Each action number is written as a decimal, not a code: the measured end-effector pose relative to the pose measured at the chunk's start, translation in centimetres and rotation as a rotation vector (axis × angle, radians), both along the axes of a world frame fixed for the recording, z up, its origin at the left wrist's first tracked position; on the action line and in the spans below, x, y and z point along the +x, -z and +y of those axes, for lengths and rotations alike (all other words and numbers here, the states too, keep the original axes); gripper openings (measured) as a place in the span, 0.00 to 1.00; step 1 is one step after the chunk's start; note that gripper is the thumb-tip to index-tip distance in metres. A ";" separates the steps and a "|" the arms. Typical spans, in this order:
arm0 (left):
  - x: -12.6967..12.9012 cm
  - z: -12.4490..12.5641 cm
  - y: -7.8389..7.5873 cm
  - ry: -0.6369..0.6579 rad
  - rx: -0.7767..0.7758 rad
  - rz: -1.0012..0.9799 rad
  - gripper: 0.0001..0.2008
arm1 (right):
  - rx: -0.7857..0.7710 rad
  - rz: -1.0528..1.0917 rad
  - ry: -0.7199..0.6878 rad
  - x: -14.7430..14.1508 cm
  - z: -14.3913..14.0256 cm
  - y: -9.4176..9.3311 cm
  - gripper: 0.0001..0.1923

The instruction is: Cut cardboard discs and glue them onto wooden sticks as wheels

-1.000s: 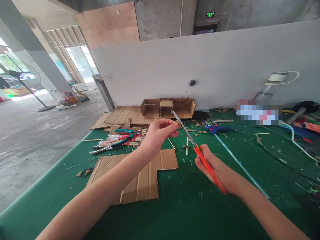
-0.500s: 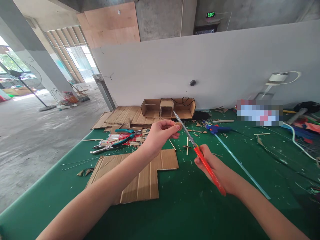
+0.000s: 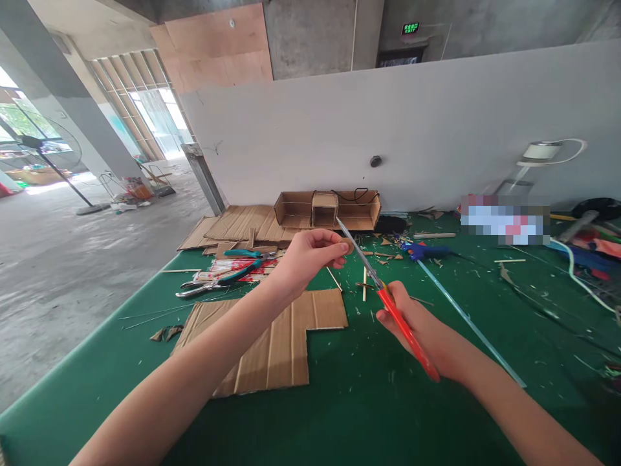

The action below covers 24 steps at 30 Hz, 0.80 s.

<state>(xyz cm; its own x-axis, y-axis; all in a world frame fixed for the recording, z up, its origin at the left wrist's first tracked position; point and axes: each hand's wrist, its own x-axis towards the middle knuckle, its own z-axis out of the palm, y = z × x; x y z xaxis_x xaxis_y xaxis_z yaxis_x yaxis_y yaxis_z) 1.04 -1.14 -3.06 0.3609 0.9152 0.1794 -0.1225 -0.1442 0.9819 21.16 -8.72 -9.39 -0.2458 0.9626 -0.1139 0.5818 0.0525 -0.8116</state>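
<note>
Two hands work over the table (image 3: 339, 414): the left hand (image 3: 303, 259) pinches one small cardboard disc (image 3: 346, 244), the right hand (image 3: 417, 327) grips one pair of red scissors (image 3: 388, 304). One cut cardboard sheet (image 3: 276, 343) lies flat below them. Further back I count one open cardboard box (image 3: 327, 208) and one pile of flattened cardboard (image 3: 237, 226). There are two pliers (image 3: 218, 282), one blue glue gun (image 3: 422, 250), one long clear rod (image 3: 466, 317) and one fan (image 3: 43, 152) on the floor. The small sticks and scraps are too many and too small to count.
</note>
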 end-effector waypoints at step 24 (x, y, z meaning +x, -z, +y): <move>-0.5 0.3 -0.6 -0.088 0.105 0.049 0.05 | 0.084 -0.125 0.041 -0.4 0.2 -0.4 0.16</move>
